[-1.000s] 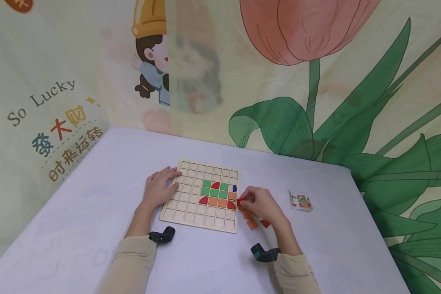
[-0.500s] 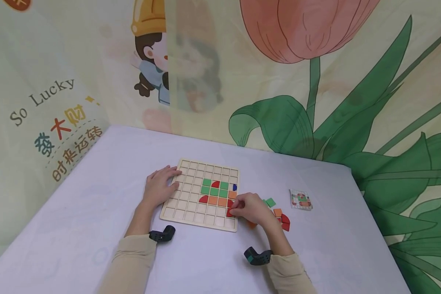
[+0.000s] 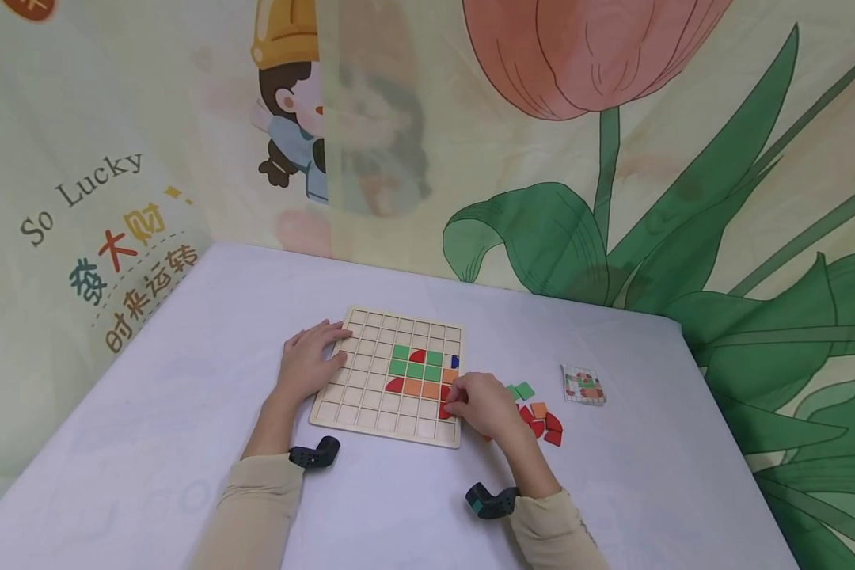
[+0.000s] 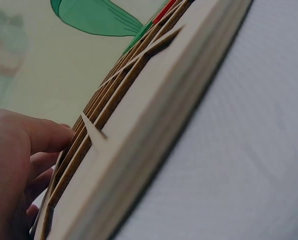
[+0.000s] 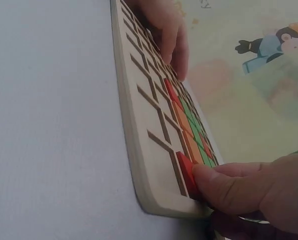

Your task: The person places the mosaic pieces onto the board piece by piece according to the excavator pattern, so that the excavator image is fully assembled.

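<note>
A square wooden grid board (image 3: 385, 436) lies on the table in the head view. Green tiles (image 3: 416, 371), orange tiles (image 3: 412, 388), red rounded pieces and a small blue-marked tile (image 3: 455, 362) fill some of its cells. My right hand (image 3: 484, 402) pinches a red tile (image 5: 186, 172) between thumb and fingers, low in the rightmost column; the fingertips cover part of it. My left hand (image 3: 312, 364) rests at the board's left edge, thumb and fingertips on the rim. In the left wrist view, that hand's fingers (image 4: 51, 136) touch the board's edge.
Right of the board lies a loose group of red pieces (image 3: 553, 427), an orange tile (image 3: 537, 410) and green tiles (image 3: 525, 389), partly behind my right hand. Farther right is a small patterned card (image 3: 583, 385). A printed cloth (image 3: 385, 261) hangs behind the white table (image 3: 185, 396).
My right hand has carried the red tile left from beside the board into the rightmost column, just below another red piece. The left hand stays in place.
</note>
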Action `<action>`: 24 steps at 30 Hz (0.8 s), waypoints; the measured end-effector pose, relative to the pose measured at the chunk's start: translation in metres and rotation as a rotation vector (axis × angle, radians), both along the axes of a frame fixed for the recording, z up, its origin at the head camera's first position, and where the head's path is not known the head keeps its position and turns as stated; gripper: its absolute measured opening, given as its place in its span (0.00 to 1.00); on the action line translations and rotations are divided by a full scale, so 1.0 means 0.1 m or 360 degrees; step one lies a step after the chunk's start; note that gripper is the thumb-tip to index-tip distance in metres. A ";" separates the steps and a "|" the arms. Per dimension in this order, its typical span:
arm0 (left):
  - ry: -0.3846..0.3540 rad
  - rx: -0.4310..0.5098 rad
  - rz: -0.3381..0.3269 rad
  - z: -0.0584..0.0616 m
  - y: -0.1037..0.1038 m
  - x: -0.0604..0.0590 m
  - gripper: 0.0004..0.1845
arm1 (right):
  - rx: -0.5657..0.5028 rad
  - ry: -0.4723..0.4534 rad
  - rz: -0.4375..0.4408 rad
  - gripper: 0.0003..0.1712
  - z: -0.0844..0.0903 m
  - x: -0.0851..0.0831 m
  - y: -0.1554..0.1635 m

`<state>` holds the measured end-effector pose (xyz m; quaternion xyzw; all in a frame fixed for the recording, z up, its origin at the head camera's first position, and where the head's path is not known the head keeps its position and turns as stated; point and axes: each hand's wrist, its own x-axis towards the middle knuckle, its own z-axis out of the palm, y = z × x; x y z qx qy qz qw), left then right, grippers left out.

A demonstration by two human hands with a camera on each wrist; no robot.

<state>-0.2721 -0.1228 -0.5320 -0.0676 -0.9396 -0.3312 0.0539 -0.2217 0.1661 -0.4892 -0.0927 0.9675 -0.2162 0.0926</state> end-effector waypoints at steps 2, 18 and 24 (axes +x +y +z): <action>0.0000 0.0003 -0.0002 0.00 0.00 0.00 0.22 | -0.0017 -0.0003 -0.0002 0.09 -0.01 -0.01 0.01; -0.0004 0.0007 0.0007 0.00 0.00 0.00 0.22 | 0.0042 0.0064 0.0000 0.11 -0.02 -0.04 0.04; -0.0018 0.0017 0.0001 0.00 0.00 0.00 0.22 | -0.0120 -0.0050 -0.0047 0.06 0.04 -0.13 0.31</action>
